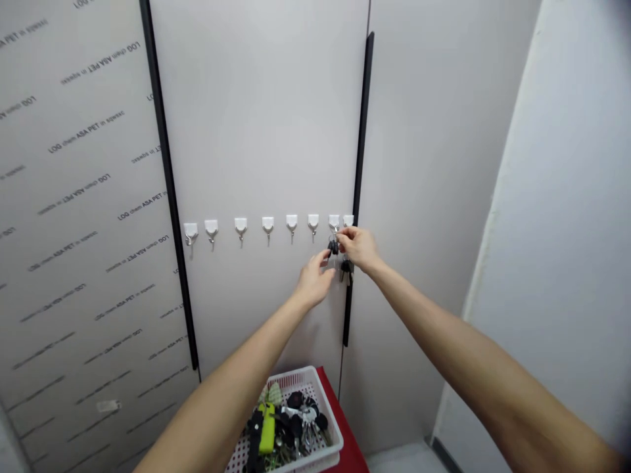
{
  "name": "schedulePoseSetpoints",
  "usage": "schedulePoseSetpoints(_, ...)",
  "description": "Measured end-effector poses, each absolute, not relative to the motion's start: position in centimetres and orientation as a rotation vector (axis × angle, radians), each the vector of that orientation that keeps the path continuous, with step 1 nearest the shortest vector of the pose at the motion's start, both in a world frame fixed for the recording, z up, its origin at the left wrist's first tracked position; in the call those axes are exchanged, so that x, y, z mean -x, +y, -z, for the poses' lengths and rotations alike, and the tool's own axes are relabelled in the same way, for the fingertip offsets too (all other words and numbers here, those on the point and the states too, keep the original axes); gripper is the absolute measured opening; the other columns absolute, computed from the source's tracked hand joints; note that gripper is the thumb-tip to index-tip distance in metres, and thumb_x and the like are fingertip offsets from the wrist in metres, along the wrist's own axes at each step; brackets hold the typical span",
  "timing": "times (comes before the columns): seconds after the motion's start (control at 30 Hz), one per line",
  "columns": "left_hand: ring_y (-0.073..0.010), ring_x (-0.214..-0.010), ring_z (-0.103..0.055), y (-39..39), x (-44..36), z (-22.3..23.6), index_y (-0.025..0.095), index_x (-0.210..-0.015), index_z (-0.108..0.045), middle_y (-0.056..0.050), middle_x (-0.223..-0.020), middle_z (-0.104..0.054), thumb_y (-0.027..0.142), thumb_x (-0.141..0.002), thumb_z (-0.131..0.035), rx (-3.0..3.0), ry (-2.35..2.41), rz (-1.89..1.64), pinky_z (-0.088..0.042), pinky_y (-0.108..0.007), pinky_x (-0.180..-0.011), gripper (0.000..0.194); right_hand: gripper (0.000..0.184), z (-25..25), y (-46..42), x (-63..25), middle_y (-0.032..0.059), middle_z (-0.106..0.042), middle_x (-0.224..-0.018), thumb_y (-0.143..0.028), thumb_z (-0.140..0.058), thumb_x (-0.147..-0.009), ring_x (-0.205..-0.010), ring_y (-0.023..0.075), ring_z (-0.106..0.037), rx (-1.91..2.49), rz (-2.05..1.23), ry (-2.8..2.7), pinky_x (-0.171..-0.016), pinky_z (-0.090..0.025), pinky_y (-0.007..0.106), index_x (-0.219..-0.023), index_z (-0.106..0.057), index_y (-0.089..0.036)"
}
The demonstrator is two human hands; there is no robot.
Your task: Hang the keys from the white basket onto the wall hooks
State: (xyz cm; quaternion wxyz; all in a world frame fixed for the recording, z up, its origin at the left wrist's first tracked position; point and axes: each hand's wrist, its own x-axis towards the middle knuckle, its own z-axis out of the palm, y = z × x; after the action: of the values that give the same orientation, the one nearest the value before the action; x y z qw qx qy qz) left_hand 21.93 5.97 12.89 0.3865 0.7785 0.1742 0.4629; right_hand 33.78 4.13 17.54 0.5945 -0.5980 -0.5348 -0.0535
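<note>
My right hand (pixel 359 247) is at the second hook from the right, thumb and fingers pinched on the ring of a small bunch of black-headed keys (pixel 334 247). The keys hang just under that white adhesive hook (pixel 334 221); whether the ring is over the hook is hidden by my fingers. Below and left of the keys is my left hand (pixel 315 281), thumb and fingers apart, fingertips close to a black key head. Another bunch of keys (pixel 346 268) hangs beneath the rightmost hook (pixel 348 220), partly behind my right hand.
Several white hooks, such as one (pixel 240 226), run in a row across the pale cabinet door (pixel 261 131). Long black handles (pixel 365 98) edge the door. Below, a white plastic basket (pixel 332 430) full of keys and a yellow-green item (pixel 267 427) rests on a red surface (pixel 345 440).
</note>
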Motion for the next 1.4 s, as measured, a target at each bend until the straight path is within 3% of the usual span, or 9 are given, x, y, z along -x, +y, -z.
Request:
schedulePoseSetpoints(0.3,-0.0163,-0.093,-0.043,6.7,-23.1,-14.3,0.013,-0.106,-0.039,-0.008,-0.106,-0.046,0.015,-0.063,-0.043,-2.142,0.625,-1.183,-0.033,-0.029,-0.080,0.043,0.016,-18.6,6.0,-34.9,-0.0006,-0.052,-0.046,-0.019,-0.042,-0.062,-0.044,0.0084,-0.050,1.583,0.246,-1.102,-0.052,-0.040,0.021,-0.066,-0.055,-0.012)
schedulePoseSetpoints(0.43,-0.0149,-0.088,-0.046,6.9,-21.4,-11.3,0.013,-0.103,-0.041,-0.008,-0.105,-0.047,0.014,-0.063,-0.042,-2.138,0.703,-1.107,-0.035,-0.028,-0.078,0.040,0.021,-17.6,6.0,-35.2,0.0012,-0.055,-0.052,-0.016,-0.039,-0.063,-0.047,0.0087,-0.051,1.617,0.194,-1.095,-0.053,-0.040,0.022,-0.074,-0.056,-0.011)
schedulePoseSetpoints(0.53,-0.0138,-0.085,-0.047,6.9,-19.1,-7.3,0.011,-0.100,-0.044,-0.009,-0.102,-0.049,0.013,-0.063,-0.042,-2.100,0.791,-1.024,-0.036,-0.027,-0.078,0.037,0.026,-15.8,4.9,-34.8,0.0042,-0.057,-0.070,-0.016,-0.038,-0.063,-0.059,0.0092,-0.052,1.536,0.386,-1.085,-0.061,-0.040,0.024,-0.084,-0.053,-0.011)
schedulePoseSetpoints(0.63,-0.0125,-0.083,-0.048,6.7,-16.5,-2.2,0.010,-0.098,-0.046,-0.009,-0.099,-0.051,0.012,-0.064,-0.042,-2.042,0.876,-0.932,-0.036,-0.026,-0.077,0.034,0.029,-11.6,3.6,-33.0,0.0056,-0.056,-0.082,-0.017,-0.036,-0.066,-0.065,0.0095,-0.051,1.513,0.455,-1.200,-0.064,-0.039,0.024,-0.090,-0.050,-0.012)
schedulePoseSetpoints(0.83,-0.0126,-0.083,-0.048,5.3,-12.8,6.3,0.011,-0.091,-0.050,-0.008,-0.092,-0.054,0.012,-0.064,-0.040,-2.092,1.052,-0.698,-0.035,-0.025,-0.077,0.028,0.021,1.5,1.1,-27.2,0.0054,-0.060,-0.076,-0.015,-0.040,-0.064,-0.074,0.0136,-0.050,1.867,-0.068,-2.164,-0.069,-0.035,0.024,-0.076,-0.058,-0.016)
schedulePoseSetpoints(0.97,-0.0137,-0.085,-0.047,4.7,-11.7,8.3,0.015,-0.085,-0.053,-0.005,-0.090,-0.055,0.012,-0.064,-0.039,-2.326,1.019,-0.624,-0.033,-0.027,-0.079,0.025,0.021,6.2,1.4,-26.0,0.0081,-0.058,-0.081,-0.015,-0.039,-0.066,-0.083,0.0204,-0.045,2.057,0.065,-2.401,-0.071,-0.031,0.034,-0.078,-0.057,-0.016)
schedulePoseSetpoints(1.1,-0.0146,-0.083,-0.047,4.3,-11.5,8.7,0.017,-0.084,-0.054,-0.004,-0.087,-0.056,0.015,-0.065,-0.039,-2.431,0.993,-0.548,-0.034,-0.027,-0.077,0.024,0.021,7.4,2.1,-25.8,0.0101,-0.058,-0.079,-0.012,-0.036,-0.067,-0.086,0.0216,-0.042,2.104,0.188,-2.472,-0.076,-0.022,0.041,-0.072,-0.056,-0.013)
schedulePoseSetpoints(1.2,-0.0153,-0.081,-0.048,4.3,-11.5,8.8,0.018,-0.083,-0.054,-0.004,-0.085,-0.056,0.017,-0.065,-0.040,-2.447,0.993,-0.520,-0.034,-0.028,-0.076,0.023,0.019,7.6,2.2,-25.7,0.0102,-0.059,-0.075,-0.013,-0.037,-0.067,-0.083,0.0209,-0.043,2.116,0.163,-2.457,-0.076,-0.022,0.041,-0.068,-0.056,-0.013)
schedulePoseSetpoints(1.4,-0.0150,-0.086,-0.046,4.6,-11.7,8.3,0.015,-0.096,-0.047,-0.007,-0.094,-0.052,0.017,-0.063,-0.044,-2.243,1.001,-0.736,-0.034,-0.029,-0.078,0.033,0.018,5.3,1.8,-26.5,0.0049,-0.058,-0.069,-0.020,-0.038,-0.067,-0.065,0.0135,-0.048,1.949,-0.171,-2.147,-0.062,-0.032,0.026,-0.069,-0.055,-0.015)
